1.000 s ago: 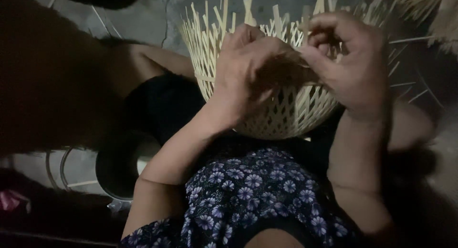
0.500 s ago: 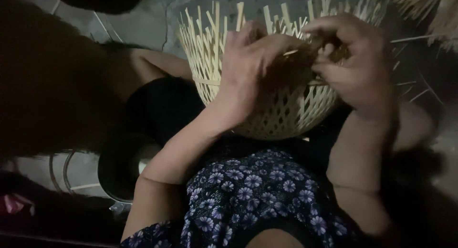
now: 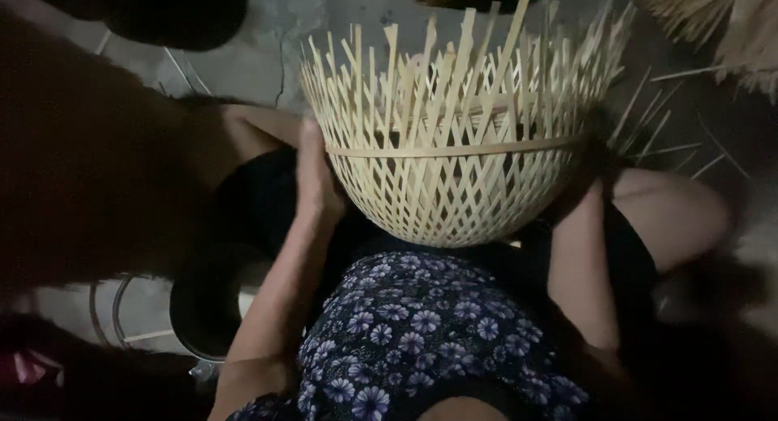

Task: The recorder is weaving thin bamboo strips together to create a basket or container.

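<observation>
A half-woven bamboo basket (image 3: 454, 178) rests on my lap, its open-lattice bowl turned toward me and many loose pale strips sticking up from its rim band. My left hand (image 3: 314, 178) presses flat against the basket's left side, fingers along the weave. My right hand (image 3: 585, 166) is at the basket's right side, mostly hidden in shadow behind the rim; only its forearm shows clearly. Whether its fingers grip the weave I cannot make out.
A dark round pot (image 3: 207, 307) stands on the floor by my left knee. Loose bamboo strips (image 3: 664, 129) lie on the ground at the right, with a bundle of straw-like material (image 3: 713, 24) in the top right corner. A dark object (image 3: 174, 12) sits top left.
Both hands have dropped from the top of the rim, where they were working the strips, down to the basket's sides. The basket has tilted so its rim band faces me.
</observation>
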